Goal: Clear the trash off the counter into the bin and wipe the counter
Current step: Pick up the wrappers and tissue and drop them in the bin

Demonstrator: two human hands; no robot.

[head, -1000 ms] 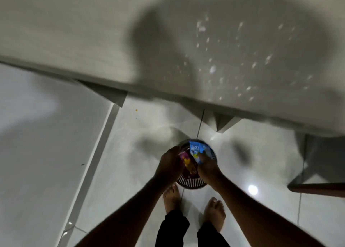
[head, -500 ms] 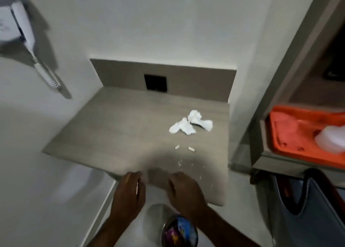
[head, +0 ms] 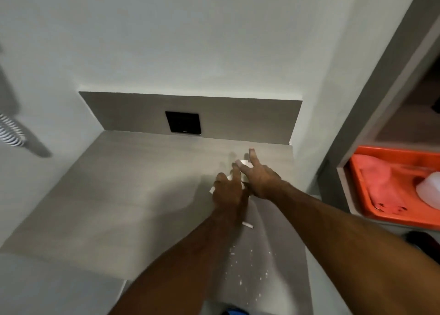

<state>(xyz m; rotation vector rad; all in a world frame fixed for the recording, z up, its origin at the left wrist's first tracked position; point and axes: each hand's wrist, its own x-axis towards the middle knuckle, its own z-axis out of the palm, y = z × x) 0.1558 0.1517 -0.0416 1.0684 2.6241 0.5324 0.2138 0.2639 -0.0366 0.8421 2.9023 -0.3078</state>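
a: where are the hands?
b: left hand (head: 228, 192) and right hand (head: 260, 180) side by side, fingers spread over crumpled white tissue (head: 245, 164) on the counter (head: 133, 195).
a: other trash?
b: a paper scrap (head: 247, 225) at six o'clock of them, crumbs (head: 240, 270) nearer the edge. orange tray (head: 371, 195) at three o'clock.

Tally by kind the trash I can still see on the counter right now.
Crumpled white tissue, mostly hidden under the left hand and right hand, separate wads cannot be told apart: 1
Small white paper roll: 1
White crumbs scattered near the front edge of the counter, too small to count singly: 1 patch
Total: 3
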